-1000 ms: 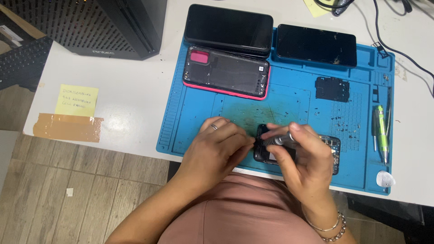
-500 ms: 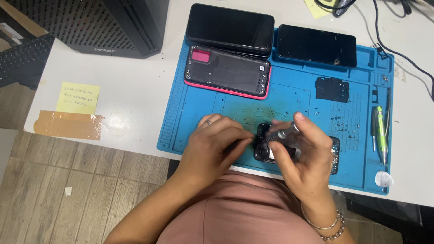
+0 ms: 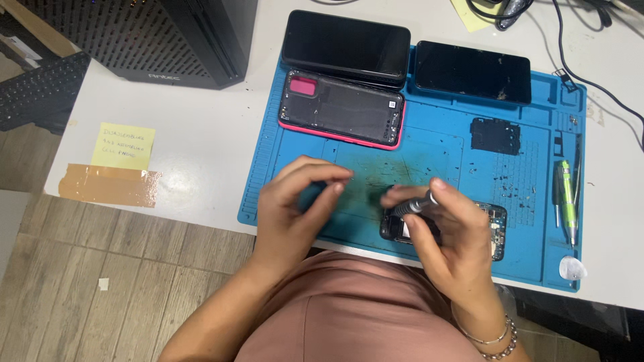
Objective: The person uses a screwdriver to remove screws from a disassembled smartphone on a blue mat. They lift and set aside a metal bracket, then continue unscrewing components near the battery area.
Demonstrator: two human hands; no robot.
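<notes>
We see an opened phone (image 3: 493, 231), light, stiff and probably fragile, best held by its edges, lying on the blue mat's (image 3: 443, 157) near edge under our right hand (image 3: 453, 234), which clamps a screwdriver (image 3: 414, 206), while our left hand (image 3: 295, 208) hovers beside it, fingertips pinched together.

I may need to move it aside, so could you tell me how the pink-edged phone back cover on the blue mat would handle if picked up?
The phone back cover looks like a thin, hollow shell, so it is probably light and slightly bendy. It lies flat on the blue mat, so it should slide, not roll.
</notes>
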